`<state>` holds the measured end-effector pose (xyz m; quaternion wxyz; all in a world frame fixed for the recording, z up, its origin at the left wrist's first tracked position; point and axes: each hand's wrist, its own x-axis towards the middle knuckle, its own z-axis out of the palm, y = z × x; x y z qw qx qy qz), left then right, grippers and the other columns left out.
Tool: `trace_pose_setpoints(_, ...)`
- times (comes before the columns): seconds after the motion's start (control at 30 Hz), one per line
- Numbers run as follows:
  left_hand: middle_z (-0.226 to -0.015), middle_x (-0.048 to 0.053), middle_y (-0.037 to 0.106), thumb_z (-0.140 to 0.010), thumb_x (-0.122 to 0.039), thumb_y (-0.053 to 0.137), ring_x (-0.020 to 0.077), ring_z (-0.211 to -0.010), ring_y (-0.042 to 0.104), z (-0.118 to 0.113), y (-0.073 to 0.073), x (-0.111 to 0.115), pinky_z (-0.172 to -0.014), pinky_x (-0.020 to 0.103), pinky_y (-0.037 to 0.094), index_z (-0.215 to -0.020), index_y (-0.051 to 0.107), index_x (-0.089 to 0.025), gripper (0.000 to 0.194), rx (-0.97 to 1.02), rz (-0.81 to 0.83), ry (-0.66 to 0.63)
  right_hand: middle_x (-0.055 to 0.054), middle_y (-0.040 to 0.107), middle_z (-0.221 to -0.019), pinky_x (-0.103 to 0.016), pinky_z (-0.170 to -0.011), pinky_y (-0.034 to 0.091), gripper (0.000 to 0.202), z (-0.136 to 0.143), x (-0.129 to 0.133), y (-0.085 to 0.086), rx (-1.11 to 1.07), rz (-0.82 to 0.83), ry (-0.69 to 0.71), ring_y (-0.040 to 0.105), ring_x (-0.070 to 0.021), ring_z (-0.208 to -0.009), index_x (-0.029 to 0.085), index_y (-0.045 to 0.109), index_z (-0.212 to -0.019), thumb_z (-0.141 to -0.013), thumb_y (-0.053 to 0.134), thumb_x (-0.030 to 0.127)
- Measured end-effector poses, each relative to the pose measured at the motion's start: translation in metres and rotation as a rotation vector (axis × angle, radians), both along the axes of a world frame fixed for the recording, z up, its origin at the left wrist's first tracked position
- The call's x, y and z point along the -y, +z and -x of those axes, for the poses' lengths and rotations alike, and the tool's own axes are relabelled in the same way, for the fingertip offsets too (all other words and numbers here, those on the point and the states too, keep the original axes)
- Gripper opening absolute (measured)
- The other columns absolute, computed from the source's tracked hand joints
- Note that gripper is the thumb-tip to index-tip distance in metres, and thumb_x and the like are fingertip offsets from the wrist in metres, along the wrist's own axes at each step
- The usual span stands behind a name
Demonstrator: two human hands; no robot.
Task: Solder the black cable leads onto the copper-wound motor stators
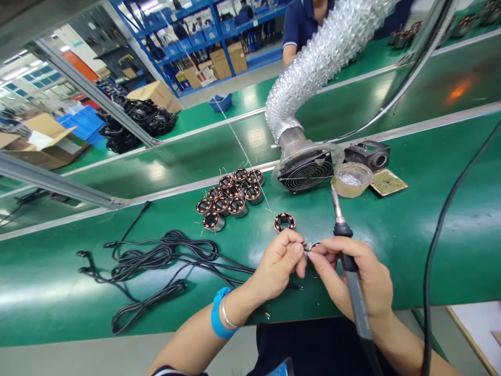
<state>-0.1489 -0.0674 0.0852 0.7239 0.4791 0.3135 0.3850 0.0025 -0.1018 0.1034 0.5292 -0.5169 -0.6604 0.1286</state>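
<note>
My left hand (278, 262) is closed in a pinch on a thin dark wire end, its exact shape hidden by the fingertips. Close against it, the thumb and forefinger of my right hand (362, 274) pinch at the same small spot. A soldering iron (357, 297) also rests in my right hand, its tip pointing up and away toward a round pot with silvery contents (352, 179). Just beyond my fingertips stands a single motor stator (284, 222) with copper windings. Black cables (164, 256) lie coiled to the left and run toward my left hand.
Several more stators (229, 196) stand grouped at the bench's back edge. A fume extractor fan (307, 172) with a silver duct (309, 68) sits beyond my hands, beside a soldering sponge (387, 183). A black cord (434, 245) hangs at right. Across the bench is another person (299, 26).
</note>
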Motion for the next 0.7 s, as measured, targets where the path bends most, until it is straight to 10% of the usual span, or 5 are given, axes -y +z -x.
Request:
trace_pose_setpoints(0.43,-0.088,0.002,0.061,-0.098,-0.034,0.047,0.0164,-0.081,0.053,0.014,0.019,-0.003,-0.073,0.027,0.041,-0.095,0.058,-0.019,0.019,-0.565,-0.342,-0.164,-0.001,0.066,-0.083,-0.028,-0.066,0.051,0.036,-0.024,-0.026,0.016,0.263,-0.072,0.473,0.058,-0.0147,-0.072,0.024,0.057,-0.120,-0.089,0.056,0.005)
trace_pose_setpoints(0.7,-0.070,-0.004,0.051,-0.094,-0.030,0.052,0.0106,-0.064,0.043,0.017,0.023,-0.010,-0.060,0.024,0.032,-0.082,0.054,-0.018,0.018,-0.578,-0.303,-0.117,0.001,0.069,-0.087,-0.023,-0.067,0.052,0.025,-0.036,-0.032,0.016,0.220,0.014,0.414,0.062,-0.0110,-0.071,0.023,0.060,-0.107,-0.088,0.063,0.008)
